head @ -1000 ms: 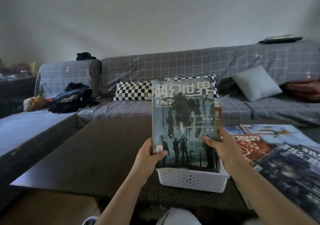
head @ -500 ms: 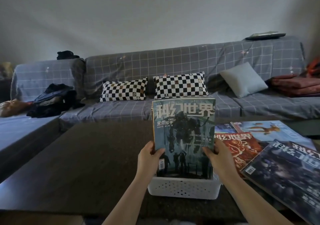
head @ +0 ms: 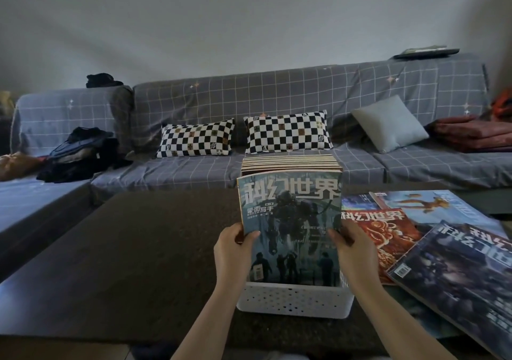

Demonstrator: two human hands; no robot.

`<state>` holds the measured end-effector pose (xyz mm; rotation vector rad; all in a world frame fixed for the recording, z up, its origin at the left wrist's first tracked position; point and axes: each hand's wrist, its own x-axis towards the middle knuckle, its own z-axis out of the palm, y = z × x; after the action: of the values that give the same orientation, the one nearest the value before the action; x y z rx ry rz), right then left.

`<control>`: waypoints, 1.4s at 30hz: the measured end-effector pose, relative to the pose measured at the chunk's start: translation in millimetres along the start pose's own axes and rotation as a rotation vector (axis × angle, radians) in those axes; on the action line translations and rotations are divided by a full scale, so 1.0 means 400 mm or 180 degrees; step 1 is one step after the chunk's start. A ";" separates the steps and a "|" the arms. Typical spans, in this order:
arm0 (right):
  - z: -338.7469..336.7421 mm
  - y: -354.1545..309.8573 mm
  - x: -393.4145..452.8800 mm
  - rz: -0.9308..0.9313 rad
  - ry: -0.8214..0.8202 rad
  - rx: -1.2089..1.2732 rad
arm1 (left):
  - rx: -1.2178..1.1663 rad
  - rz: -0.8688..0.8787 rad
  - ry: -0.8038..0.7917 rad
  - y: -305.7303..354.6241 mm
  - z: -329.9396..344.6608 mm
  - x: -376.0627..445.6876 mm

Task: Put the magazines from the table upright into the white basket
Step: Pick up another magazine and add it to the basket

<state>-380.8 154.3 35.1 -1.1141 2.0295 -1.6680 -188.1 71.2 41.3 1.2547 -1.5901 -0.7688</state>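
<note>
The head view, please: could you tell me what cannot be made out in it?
- Basket interior, head view: hidden by the front magazine and the basket's near wall.
- Row of magazines behind it: covers hidden; only top edges show.
- Dark magazine on the table: cut off by the right edge.
- Barcode digits: too small.

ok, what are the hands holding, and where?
Both grip one upright magazine: left hand on its left edge, right hand on its right edge, lower half.

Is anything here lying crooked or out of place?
Yes. The magazines on the table lie fanned and overlapping at skewed angles right of the white basket; the nearest dark one lies turned upside down.
</note>
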 end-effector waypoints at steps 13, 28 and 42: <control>0.008 -0.010 0.001 0.0009 0.0225 -0.0153 | -0.0419 0.0148 0.0369 -0.004 0.007 0.003; 0.006 -0.007 0.006 -0.0154 -0.0284 -0.0129 | 0.0068 0.0171 -0.0009 0.011 0.019 0.000; -0.006 -0.011 -0.009 -0.0046 -0.0040 0.0066 | -0.0175 0.0277 0.0645 0.021 0.023 -0.064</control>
<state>-378.2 158.3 39.1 -1.1322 1.9967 -1.6809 -198.7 97.5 38.2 1.1769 -1.4397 -0.6067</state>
